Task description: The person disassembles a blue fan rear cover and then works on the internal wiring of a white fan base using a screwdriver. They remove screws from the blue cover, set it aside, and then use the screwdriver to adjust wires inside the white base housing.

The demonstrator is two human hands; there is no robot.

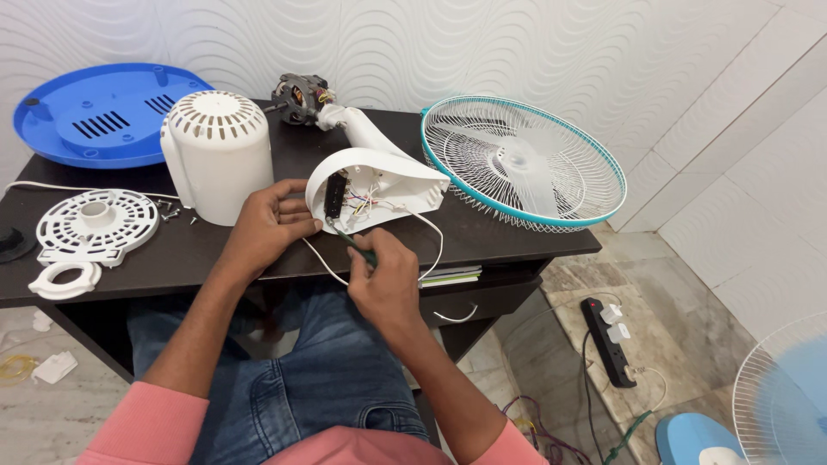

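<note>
An opened white fan control housing (392,176) lies on its side on the dark table (198,254), with a black switch block and coloured wires showing inside. My left hand (267,228) grips the housing's near rim by the switch block. My right hand (383,275) holds a green-handled screwdriver (355,245), its tip pointing into the housing by the switch block. A white neck joins the housing to a bare fan motor (301,93) behind it. A white cable (431,250) loops off the table edge.
A white vented motor cover (220,155) stands left of the housing. A blue base plate (103,112) lies at the back left, a white round grille piece (95,226) and loose screws (172,209) at the left. A teal-rimmed fan guard (521,159) overhangs the right. A power strip (607,340) lies on the floor.
</note>
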